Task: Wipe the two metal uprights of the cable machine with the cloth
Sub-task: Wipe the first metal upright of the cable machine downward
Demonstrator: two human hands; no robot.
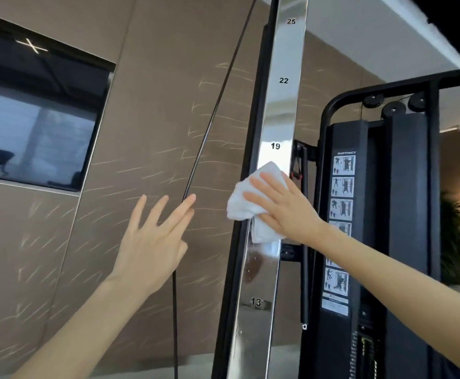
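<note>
Upright [283, 105], chrome, numbered: long axis runs 12 to 6. Cloth [253, 198] lies on it below mark 19, pressed flat under my right hand [286, 209], fingers straight. Stroke should follow that axis, I judge. Left hand [152, 242] at 9, spread, holding nothing, farther off.

White cloth [253, 192] on the mirror-silver upright [283, 110], black numbers; brown wall [155, 119] streaked pale; black casing [406, 214].
</note>
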